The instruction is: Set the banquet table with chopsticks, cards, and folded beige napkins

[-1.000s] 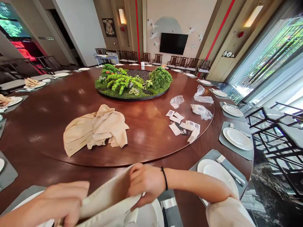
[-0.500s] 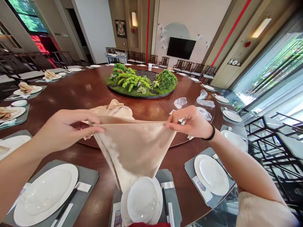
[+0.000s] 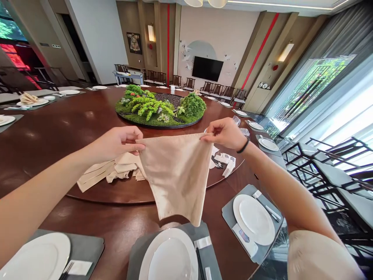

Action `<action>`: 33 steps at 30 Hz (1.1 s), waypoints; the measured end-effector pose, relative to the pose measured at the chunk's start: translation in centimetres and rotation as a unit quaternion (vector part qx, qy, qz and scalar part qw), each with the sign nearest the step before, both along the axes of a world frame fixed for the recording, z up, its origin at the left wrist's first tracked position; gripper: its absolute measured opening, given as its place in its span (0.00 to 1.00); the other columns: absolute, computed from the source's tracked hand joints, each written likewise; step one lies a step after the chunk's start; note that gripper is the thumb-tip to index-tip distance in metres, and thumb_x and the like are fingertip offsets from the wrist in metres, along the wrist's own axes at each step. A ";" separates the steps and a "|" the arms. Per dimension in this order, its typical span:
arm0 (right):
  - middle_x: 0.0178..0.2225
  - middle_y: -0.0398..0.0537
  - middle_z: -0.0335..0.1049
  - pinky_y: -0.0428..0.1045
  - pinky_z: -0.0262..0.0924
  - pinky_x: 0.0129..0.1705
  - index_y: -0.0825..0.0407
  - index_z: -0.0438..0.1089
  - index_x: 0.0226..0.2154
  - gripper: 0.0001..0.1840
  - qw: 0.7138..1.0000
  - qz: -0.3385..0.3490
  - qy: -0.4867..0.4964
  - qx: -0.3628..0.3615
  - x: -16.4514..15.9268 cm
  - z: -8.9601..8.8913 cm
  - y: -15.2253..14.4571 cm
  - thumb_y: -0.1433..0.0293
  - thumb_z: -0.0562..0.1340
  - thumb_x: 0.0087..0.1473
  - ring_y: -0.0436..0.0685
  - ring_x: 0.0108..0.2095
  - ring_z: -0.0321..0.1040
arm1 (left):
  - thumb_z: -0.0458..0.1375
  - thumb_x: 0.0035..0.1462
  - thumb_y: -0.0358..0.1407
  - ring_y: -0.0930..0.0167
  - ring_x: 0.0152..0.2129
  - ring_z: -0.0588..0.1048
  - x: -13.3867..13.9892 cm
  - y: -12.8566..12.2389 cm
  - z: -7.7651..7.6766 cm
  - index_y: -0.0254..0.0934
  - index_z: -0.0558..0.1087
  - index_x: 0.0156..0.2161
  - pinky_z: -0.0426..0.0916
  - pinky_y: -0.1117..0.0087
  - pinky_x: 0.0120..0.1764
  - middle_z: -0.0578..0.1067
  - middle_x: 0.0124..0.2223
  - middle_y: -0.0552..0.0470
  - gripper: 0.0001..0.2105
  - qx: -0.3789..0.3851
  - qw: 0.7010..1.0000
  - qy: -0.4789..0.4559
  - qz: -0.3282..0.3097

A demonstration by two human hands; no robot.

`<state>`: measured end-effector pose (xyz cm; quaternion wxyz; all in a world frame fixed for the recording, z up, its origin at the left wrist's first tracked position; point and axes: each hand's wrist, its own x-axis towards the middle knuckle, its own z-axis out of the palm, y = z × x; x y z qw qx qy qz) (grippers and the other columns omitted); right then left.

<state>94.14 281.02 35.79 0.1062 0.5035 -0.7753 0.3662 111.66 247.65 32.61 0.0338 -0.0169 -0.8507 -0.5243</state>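
Observation:
A beige cloth napkin (image 3: pixel 177 175) hangs stretched between my two hands above the table. My left hand (image 3: pixel 124 140) pinches its upper left corner between thumb and fingers. At the upper right corner, my right hand (image 3: pixel 223 134), with a black band on the wrist, pinches the cloth the same way. The napkin's lower edge dangles just beyond the stacked white plates (image 3: pixel 171 258) of the nearest place setting. Behind my left hand, a pile of beige napkins (image 3: pixel 116 171) lies on the turntable, partly hidden by the held one.
The round dark-wood table (image 3: pixel 72 132) carries a green moss centrepiece (image 3: pixel 160 111). Place settings with grey mats, plates and chopsticks ring the edge, such as the right-hand plate (image 3: pixel 256 217). Paper packets (image 3: pixel 225 161) lie on the turntable. Dark chairs (image 3: pixel 329 167) stand at right.
Both hands have risen slightly, and the napkin now hangs flatter and more fully spread. The head view has tilted up and shifted, uncovering more of the napkin pile.

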 end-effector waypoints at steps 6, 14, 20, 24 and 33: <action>0.31 0.44 0.75 0.43 0.61 0.36 0.56 0.74 0.36 0.17 0.921 -0.114 -0.004 0.371 -12.6 -8.2 -6.0 0.78 0.71 0.39 0.50 0.32 0.70 | 0.66 0.41 0.39 0.66 0.32 0.75 -14.2 0.1 -8.9 0.33 0.73 0.43 0.70 0.64 0.39 0.77 0.29 0.50 0.21 -0.056 0.994 -0.093 0.018; 0.38 0.55 0.67 0.50 0.53 0.44 0.56 0.72 0.41 0.15 0.896 -0.311 0.292 0.125 -19.8 -7.6 -8.1 0.79 0.52 0.59 0.58 0.42 0.58 | 0.50 0.58 0.33 0.65 0.36 0.74 -24.8 -0.9 -6.7 0.35 0.75 0.40 0.66 0.66 0.41 0.77 0.40 0.46 0.12 -0.362 0.873 0.306 0.112; 0.28 0.48 0.62 0.52 0.47 0.41 0.51 0.73 0.36 0.12 0.890 -0.264 0.369 0.050 -16.4 -15.9 -3.0 0.71 0.53 0.63 0.57 0.36 0.54 | 0.50 0.61 0.33 0.69 0.35 0.70 -21.0 -1.2 -12.6 0.37 0.71 0.35 0.65 0.69 0.40 0.73 0.35 0.50 0.07 -0.371 0.847 0.377 0.047; 0.29 0.48 0.64 0.51 0.47 0.38 0.50 0.73 0.34 0.09 0.923 -0.199 0.308 0.121 -12.7 -29.3 -1.5 0.71 0.56 0.61 0.55 0.34 0.55 | 0.48 0.60 0.28 0.68 0.34 0.67 -18.5 -0.5 -24.2 0.37 0.67 0.31 0.65 0.67 0.39 0.70 0.33 0.50 0.08 -0.408 0.866 0.285 -0.051; 0.55 0.49 0.65 0.56 0.47 0.57 0.50 0.70 0.35 0.08 0.973 -0.073 0.038 0.214 -5.0 -51.4 1.1 0.75 0.57 0.56 0.58 0.56 0.57 | 0.52 0.48 0.22 0.64 0.41 0.68 -12.7 2.9 -44.5 0.38 0.66 0.32 0.64 0.64 0.43 0.70 0.42 0.47 0.09 -0.390 0.912 -0.018 -0.129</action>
